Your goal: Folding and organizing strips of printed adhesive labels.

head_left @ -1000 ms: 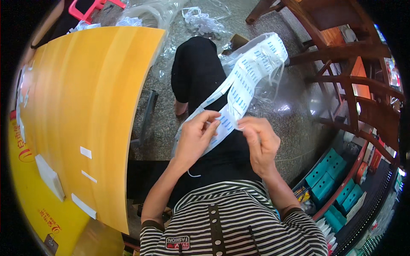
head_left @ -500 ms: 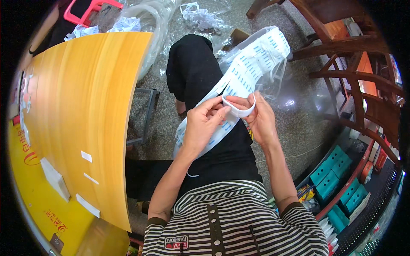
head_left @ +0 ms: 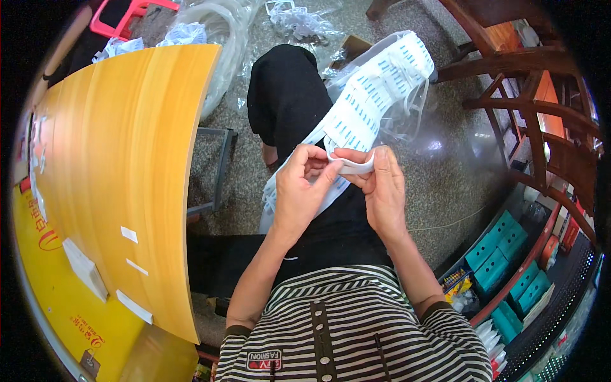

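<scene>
A narrow white band (head_left: 356,168), bent into a loop, stretches between my two hands above my lap. My left hand (head_left: 301,190) pinches its left end between thumb and fingers. At the other end, my right hand (head_left: 386,191) has its thumb and fingers closed on the band, with some fingers behind it. Under and beyond the hands, a long white sheet with rows of blue marks (head_left: 366,105) drapes over my leg. Clear plastic lies along the sheet's far right side.
A wooden table (head_left: 137,172) stands at left, bearing small white strips (head_left: 133,305). Brown wooden chairs (head_left: 534,121) are at far right, above teal boxes (head_left: 490,270) on a rack. Clear plastic tubing (head_left: 223,63) and a pink stool (head_left: 121,22) are at the far left.
The loop has flattened and tilted as my right hand turned, its thumb now upright against the band's right end. Both hands keep hold, and the sheet has shifted slightly.
</scene>
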### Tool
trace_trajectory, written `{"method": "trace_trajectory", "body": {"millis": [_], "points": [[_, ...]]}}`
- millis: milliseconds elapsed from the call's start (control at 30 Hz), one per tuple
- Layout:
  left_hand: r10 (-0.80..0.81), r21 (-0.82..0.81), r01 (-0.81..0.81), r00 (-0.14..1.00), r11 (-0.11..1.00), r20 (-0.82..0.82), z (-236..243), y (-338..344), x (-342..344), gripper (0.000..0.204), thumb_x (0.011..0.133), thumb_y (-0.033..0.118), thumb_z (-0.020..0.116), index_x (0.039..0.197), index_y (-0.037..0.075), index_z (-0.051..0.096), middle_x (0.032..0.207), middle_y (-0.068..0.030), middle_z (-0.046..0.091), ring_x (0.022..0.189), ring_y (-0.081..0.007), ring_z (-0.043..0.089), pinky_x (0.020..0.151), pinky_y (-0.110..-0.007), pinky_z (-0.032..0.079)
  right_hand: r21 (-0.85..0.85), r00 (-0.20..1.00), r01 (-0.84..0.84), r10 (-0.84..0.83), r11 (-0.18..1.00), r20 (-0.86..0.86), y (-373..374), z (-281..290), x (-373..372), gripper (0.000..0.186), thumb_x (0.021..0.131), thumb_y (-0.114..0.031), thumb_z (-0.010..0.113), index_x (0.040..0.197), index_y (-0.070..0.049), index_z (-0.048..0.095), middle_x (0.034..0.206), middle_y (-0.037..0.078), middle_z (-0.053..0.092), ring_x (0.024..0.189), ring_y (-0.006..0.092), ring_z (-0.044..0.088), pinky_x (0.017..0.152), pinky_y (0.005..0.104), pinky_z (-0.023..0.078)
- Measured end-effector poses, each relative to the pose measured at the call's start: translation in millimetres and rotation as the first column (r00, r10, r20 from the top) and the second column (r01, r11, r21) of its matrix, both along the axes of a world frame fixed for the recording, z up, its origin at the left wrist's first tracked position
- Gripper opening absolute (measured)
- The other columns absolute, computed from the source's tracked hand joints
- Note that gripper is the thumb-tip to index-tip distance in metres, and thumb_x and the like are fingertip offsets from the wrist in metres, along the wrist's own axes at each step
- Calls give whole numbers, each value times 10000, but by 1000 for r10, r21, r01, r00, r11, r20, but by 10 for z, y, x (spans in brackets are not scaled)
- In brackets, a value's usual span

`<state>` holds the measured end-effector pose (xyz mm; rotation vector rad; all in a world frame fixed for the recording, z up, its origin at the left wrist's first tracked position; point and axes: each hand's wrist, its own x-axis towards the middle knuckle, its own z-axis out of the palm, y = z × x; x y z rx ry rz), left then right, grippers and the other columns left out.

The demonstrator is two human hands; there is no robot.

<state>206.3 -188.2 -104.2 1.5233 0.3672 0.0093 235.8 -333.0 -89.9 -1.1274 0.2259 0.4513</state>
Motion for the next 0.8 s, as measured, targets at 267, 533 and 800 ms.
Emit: {"method": "trace_trajectory", "body": {"millis": [267,533,800], "points": [[108,-28,-108,994,994,-26,68,-57,-147,144,930,43,666,1043,-43,643,928,-72,677,846,-100,659,746,-235,536,44,996,89,-90,995,17,203,-25,-202,304,1088,-322,334,1003,-61,464,1224,297,610,1129,319,644,979,422,526],[152,20,-152,988,988,-29,-42,-53,-185,138,942,39,644,1024,-66,676,900,-67,670,776,-87,646,687,-220,522,38,996,70,-72,997,49,238,-71,-231,308,1086,-324,338,1007,-54,463,1244,290,604,1142,312,635,998,427,511],[138,204,-105,978,973,-157,-93,28,-173,186,905,119,715,1057,11,719,812,-68,663,710,-81,648,647,-214,519,-10,996,43,-42,999,76,248,-88,-261,270,1082,-305,364,1017,-63,462,1265,303,588,1166,355,622,1000,446,510]]}}
